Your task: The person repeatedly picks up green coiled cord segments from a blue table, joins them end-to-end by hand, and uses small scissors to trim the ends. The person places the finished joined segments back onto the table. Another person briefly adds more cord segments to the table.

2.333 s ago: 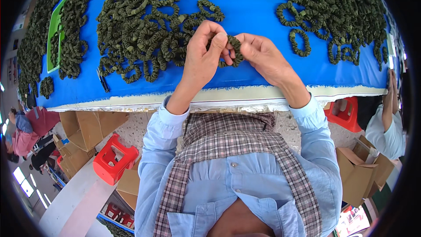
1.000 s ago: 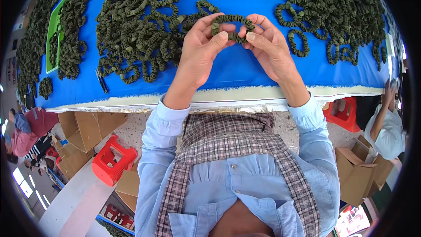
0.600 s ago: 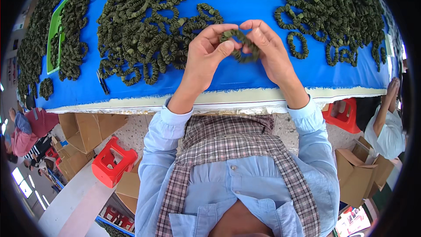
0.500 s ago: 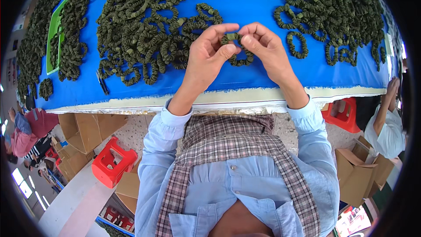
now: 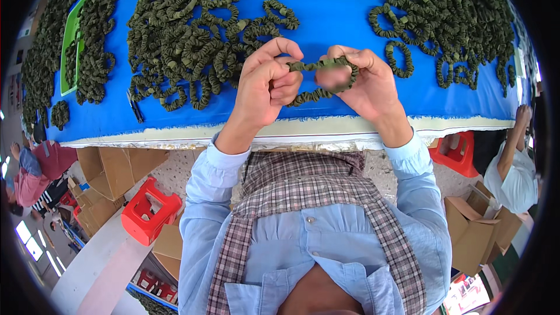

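Several scrunchies (image 5: pixel 71 61), apparently, inside the green tray (image 5: pixel 72 28)

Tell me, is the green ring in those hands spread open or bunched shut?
Spread open: the green ring runs as two separate strands between the left hand and right hand, with blue cloth showing through.

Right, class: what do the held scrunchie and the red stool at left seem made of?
Scrunchie: probably matte fabric, perhaps over elastic, given its tight gathers. Red stool: likely moulded plastic, smooth, slightly glossy, judging by its even colour and rounded edges.
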{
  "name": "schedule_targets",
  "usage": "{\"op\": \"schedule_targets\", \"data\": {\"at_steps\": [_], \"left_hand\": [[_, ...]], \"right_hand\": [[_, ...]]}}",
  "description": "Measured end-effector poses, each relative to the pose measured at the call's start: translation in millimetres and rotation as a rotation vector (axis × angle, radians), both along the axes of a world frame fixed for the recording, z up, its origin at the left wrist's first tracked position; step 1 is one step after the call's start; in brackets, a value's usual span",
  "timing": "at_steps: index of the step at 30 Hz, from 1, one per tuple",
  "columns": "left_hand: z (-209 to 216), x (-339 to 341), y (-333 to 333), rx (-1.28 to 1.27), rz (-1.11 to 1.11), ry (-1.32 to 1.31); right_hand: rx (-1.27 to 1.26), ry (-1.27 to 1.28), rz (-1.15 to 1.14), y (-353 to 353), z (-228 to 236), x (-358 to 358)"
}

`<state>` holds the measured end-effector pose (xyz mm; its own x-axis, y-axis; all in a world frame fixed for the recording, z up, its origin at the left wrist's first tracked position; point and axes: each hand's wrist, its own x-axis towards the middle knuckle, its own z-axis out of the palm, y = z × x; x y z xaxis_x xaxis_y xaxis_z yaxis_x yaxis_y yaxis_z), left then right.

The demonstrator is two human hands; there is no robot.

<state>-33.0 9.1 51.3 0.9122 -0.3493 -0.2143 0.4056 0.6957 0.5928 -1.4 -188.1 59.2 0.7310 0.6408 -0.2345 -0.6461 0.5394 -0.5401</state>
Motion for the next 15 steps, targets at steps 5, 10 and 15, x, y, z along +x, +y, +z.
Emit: {"op": "schedule_targets", "data": {"at_steps": [5,10,15], "left_hand": [[9.3,-0.6,-13.7,0.370,0.051,-0.108],[12.5,-1.3,-12.4,0.516,0.072,-0.153],[13.3,-0.7,-12.5,0.543,0.078,-0.166]], "right_hand": [[-0.143,-0.083,0.064,-6.6,-1.3,3.8],[-0.404,-0.317,0.138,-13.3,3.6,6.4],[-0.304,-0.273,0.023,-10.9,-1.4,8.0]]}}
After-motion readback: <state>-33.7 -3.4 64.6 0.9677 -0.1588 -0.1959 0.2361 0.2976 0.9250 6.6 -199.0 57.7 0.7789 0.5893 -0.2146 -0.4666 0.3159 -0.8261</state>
